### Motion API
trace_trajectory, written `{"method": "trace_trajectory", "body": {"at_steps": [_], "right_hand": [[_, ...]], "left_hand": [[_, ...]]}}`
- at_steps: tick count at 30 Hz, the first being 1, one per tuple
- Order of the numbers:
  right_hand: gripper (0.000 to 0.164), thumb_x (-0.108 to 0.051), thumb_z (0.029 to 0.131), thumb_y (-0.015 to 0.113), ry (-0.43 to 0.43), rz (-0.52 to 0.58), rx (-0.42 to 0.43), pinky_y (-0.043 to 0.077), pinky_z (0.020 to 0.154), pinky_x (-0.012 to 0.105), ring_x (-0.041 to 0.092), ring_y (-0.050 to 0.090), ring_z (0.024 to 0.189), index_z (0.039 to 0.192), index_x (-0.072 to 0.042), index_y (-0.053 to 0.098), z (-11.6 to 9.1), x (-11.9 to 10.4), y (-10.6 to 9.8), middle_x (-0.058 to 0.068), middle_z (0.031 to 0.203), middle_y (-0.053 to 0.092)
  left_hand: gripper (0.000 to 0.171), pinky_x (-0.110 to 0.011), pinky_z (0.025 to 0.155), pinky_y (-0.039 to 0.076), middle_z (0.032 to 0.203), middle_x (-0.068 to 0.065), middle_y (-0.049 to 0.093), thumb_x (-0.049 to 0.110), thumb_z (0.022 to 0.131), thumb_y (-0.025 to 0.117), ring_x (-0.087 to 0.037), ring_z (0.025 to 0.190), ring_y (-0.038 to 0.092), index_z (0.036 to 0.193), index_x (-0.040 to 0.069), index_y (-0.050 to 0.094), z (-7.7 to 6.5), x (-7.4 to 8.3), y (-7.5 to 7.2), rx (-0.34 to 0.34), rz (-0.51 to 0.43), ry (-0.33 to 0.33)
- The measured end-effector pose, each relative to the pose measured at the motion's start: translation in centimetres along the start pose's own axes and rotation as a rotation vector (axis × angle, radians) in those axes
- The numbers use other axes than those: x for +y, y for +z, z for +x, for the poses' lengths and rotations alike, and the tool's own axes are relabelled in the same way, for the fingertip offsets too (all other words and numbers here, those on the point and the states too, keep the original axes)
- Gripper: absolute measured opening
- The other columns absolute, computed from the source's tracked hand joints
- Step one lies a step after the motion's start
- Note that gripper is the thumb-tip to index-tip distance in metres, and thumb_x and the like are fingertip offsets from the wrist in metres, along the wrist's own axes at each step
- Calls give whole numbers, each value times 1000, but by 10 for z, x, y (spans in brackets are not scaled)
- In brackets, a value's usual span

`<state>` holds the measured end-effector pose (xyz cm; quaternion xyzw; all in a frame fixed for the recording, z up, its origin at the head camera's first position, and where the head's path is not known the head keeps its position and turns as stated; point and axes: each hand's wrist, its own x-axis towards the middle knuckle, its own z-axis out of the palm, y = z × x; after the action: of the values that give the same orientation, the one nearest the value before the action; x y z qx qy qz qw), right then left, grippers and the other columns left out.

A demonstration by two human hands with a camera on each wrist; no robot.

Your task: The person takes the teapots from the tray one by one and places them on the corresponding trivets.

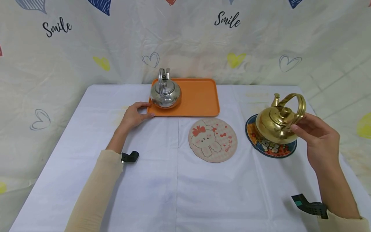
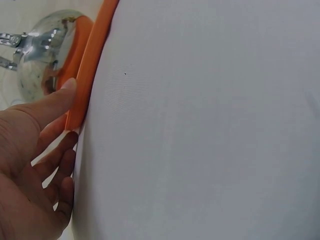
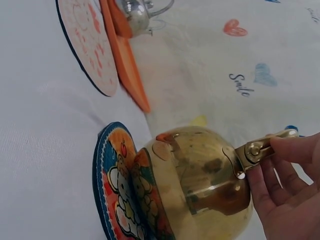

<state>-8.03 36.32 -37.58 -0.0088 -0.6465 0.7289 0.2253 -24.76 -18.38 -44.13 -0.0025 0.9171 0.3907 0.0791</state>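
A shiny silver kettle (image 1: 165,93) stands on the left part of an orange tray (image 1: 200,96). My left hand (image 1: 134,115) grips the tray's near left corner; in the left wrist view the thumb (image 2: 62,97) lies on the orange rim. On the right, my right hand (image 1: 321,138) pinches the handle of a gold kettle (image 1: 273,124) between thumb and fingers, low on the handle's side. That kettle is over a round blue-edged mat (image 1: 269,151) with cartoon figures; whether its base touches the mat I cannot tell.
A round pale pink mat (image 1: 213,140) with a rabbit drawing lies between the tray and the gold kettle. Everything stands on a white-covered table (image 1: 150,193). A printed curtain (image 1: 188,38) hangs right behind the tray. Black straps (image 1: 310,206) are on both wrists.
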Motion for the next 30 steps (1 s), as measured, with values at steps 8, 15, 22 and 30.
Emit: {"method": "trace_trajectory", "body": {"at_steps": [8,15,22,30], "right_hand": [[42,27,86,63,-12,64,12,62,83,15,17,71,90,127,21,61,-3,-1,1,9,100,76],[41,30,85,60,-30,97,19,62,83,17,19,71,88,125,24,59,-5,0,2,12,100,76],[41,33,84,57,-48,134,9,63,82,19,20,72,86,123,25,59,-5,2,0,14,98,76],[38,35,85,51,-61,232,-63,63,86,22,22,74,87,121,24,60,-4,6,-7,16,100,77]], "left_hand": [[58,-52,130,30,155,-14,54,35,92,80,-34,150,42,143,13,62,0,-1,0,3,1,6],[58,-51,130,31,155,-13,53,36,93,80,-33,149,43,143,14,62,1,0,0,0,-1,3],[57,-51,129,31,154,-12,53,36,92,80,-32,149,42,142,14,62,1,1,-1,-1,-6,-4],[58,-51,129,31,155,-13,54,36,93,80,-34,149,43,143,13,62,1,1,-1,-7,-3,2]]}}
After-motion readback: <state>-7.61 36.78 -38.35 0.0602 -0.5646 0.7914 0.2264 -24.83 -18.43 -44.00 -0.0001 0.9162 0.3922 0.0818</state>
